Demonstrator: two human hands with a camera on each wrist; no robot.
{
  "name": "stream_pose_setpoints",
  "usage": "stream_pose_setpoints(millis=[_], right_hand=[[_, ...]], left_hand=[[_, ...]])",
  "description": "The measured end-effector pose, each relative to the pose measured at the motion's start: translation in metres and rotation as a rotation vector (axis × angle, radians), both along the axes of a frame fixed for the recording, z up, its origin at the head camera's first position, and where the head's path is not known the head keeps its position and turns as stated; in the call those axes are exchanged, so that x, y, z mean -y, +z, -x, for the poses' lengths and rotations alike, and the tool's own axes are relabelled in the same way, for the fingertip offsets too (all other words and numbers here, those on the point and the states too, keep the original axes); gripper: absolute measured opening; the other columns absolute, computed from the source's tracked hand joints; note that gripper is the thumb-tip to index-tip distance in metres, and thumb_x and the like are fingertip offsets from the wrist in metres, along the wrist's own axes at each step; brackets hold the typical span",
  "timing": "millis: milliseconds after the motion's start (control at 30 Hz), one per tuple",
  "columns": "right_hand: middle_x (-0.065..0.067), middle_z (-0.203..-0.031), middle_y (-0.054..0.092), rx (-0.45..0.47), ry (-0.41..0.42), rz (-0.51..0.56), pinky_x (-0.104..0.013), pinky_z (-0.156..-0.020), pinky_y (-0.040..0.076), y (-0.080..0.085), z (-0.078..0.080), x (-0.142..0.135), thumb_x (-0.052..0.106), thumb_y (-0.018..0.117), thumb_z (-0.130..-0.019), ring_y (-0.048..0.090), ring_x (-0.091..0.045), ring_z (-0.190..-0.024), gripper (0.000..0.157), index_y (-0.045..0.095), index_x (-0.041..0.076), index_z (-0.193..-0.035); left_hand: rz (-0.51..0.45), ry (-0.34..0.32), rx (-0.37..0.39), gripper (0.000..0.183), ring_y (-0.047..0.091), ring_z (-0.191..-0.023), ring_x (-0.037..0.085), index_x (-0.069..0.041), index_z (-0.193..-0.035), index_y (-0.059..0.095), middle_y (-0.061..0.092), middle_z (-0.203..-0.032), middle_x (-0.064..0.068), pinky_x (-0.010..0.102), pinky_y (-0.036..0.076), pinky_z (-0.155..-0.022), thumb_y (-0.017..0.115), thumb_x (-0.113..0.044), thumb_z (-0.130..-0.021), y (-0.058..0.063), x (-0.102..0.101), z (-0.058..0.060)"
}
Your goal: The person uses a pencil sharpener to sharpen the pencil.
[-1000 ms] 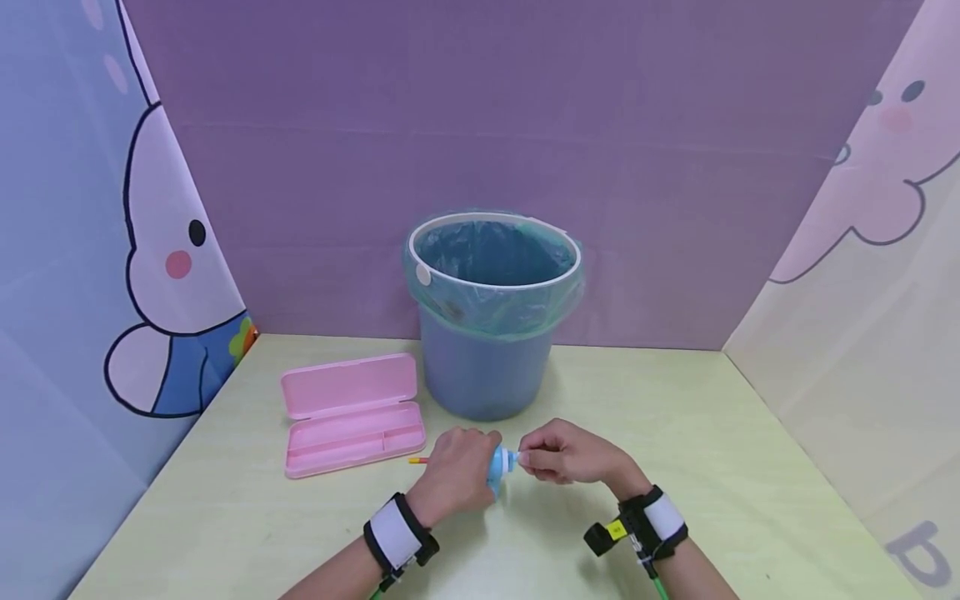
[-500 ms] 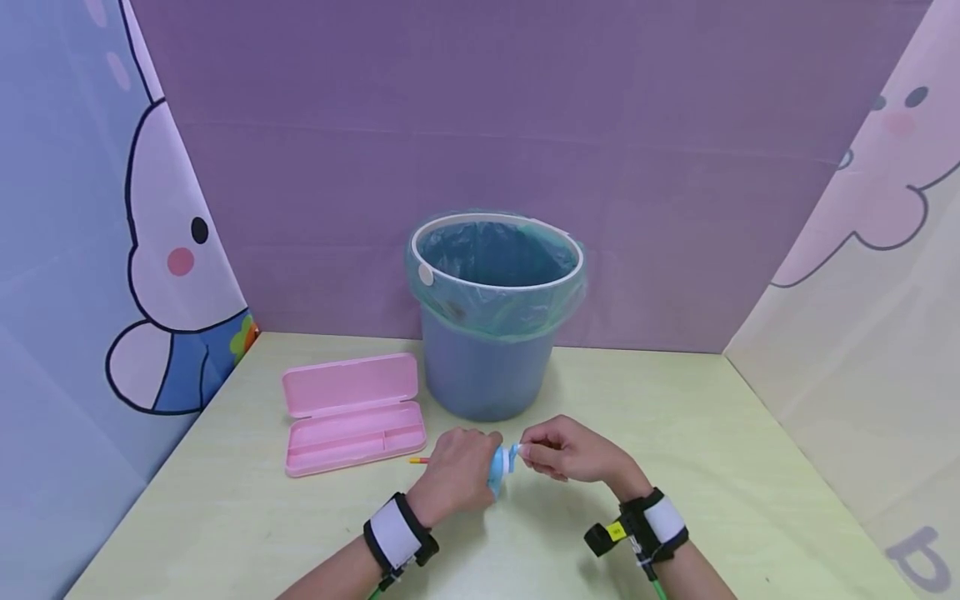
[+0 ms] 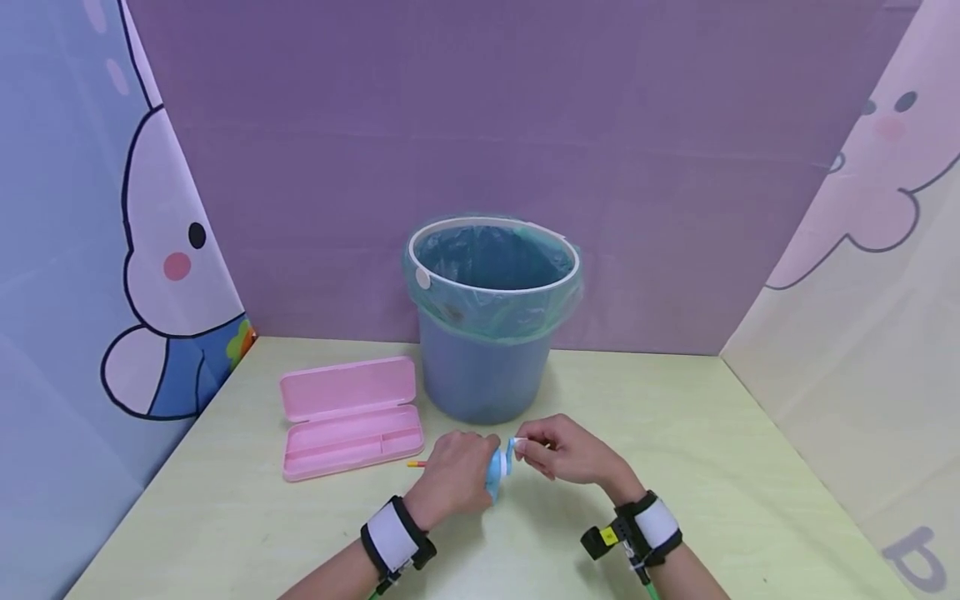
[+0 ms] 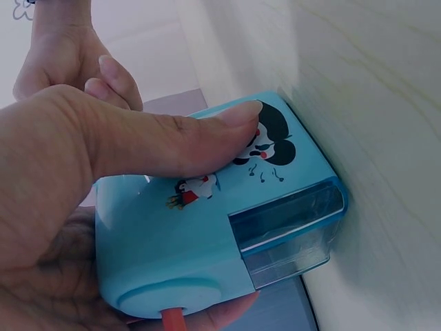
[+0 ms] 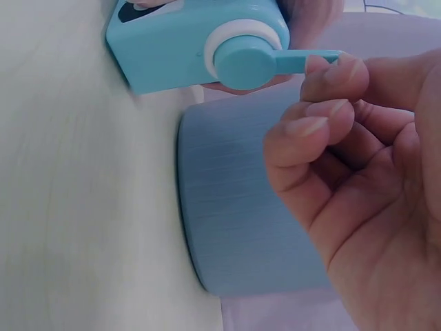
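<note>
My left hand [image 3: 456, 471] grips a light blue crank pencil sharpener [image 4: 151, 238], its thumb across the cartoon-printed side. A clear shavings drawer [image 4: 293, 231] is set in the sharpener's body. An orange-red pencil [image 3: 416, 463] sticks out of the end on the left; its inserted part is hidden. On the opposite end is a turning crank [image 5: 291, 63], its arm pointing upward in the head view. My right hand [image 3: 564, 450] pinches the tip of that crank between thumb and forefinger, the other fingers curled. The handle's end is mostly covered by the fingertips.
Behind the hands stands a blue bucket [image 3: 480, 375] lined with a green plastic bag [image 3: 495, 321]. To its left lies a pink pencil case [image 3: 352, 432] with its lid raised. A purple backdrop [image 3: 637, 250] closes off the table's far edge.
The crank has turned: its arm now points up, and my right fingers have risen slightly with it. My left hand keeps the sharpener and pencil in place.
</note>
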State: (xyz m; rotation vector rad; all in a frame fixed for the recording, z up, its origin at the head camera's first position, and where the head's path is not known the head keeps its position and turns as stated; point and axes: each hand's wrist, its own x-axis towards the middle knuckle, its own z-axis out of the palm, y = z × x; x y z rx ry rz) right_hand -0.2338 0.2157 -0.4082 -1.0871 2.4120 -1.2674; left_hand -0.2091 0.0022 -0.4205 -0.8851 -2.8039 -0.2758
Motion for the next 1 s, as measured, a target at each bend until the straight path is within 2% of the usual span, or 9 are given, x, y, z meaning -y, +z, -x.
stream_pose_setpoints(millis=[200,433,600,867,1000], right_hand=[[0.004,-0.058,0.046,-0.061,-0.065,-0.007,-0.022,-0.050,0.037,-0.003,0.001,0.002,0.025,0.054,-0.101,0.043,-0.008,-0.048,0.019,0.065,0.015,-0.088],[0.009,-0.061,0.047,-0.212,-0.110,-0.020,-0.021,-0.051,0.037,-0.011,0.006,0.004,0.026,0.053,-0.101,0.042,-0.003,-0.051,0.022,0.065,0.016,-0.086],[0.009,-0.060,0.047,-0.224,-0.135,-0.014,-0.022,-0.052,0.038,-0.013,0.006,0.006,0.024,0.054,-0.101,0.042,-0.003,-0.051,0.019,0.063,0.020,-0.085],[0.002,-0.058,0.044,-0.251,-0.187,-0.011,-0.020,-0.051,0.033,-0.003,-0.007,0.016,0.006,0.054,-0.098,0.037,-0.003,-0.049,0.019,0.061,0.014,-0.082],[0.002,-0.058,0.044,-0.286,-0.197,-0.011,-0.020,-0.051,0.032,-0.014,0.000,0.014,0.006,0.054,-0.098,0.037,-0.003,-0.049,0.019,0.061,0.014,-0.083]], left_hand=[[-0.002,-0.003,-0.011,0.041,0.048,-0.061,0.011,-0.015,-0.090,0.058,0.052,-0.069,-0.005,0.029,0.040,-0.054,0.084,-0.026,-0.060,-0.001,0.001,0.000],[0.001,-0.003,-0.001,0.041,0.048,-0.062,0.012,-0.014,-0.092,0.058,0.052,-0.070,-0.005,0.029,0.040,-0.056,0.084,-0.024,-0.061,0.000,0.001,0.000],[0.010,-0.004,-0.008,0.040,0.049,-0.062,0.011,-0.014,-0.092,0.058,0.052,-0.069,-0.005,0.029,0.040,-0.056,0.083,-0.024,-0.062,0.000,0.000,-0.001],[0.010,-0.004,-0.015,0.039,0.048,-0.061,0.012,-0.014,-0.089,0.056,0.050,-0.068,-0.005,0.030,0.040,-0.055,0.082,-0.021,-0.061,0.000,0.000,-0.003],[0.016,0.002,0.004,0.041,0.048,-0.063,0.012,-0.014,-0.092,0.057,0.051,-0.070,-0.004,0.029,0.041,-0.057,0.083,-0.023,-0.062,0.001,0.000,-0.002]])
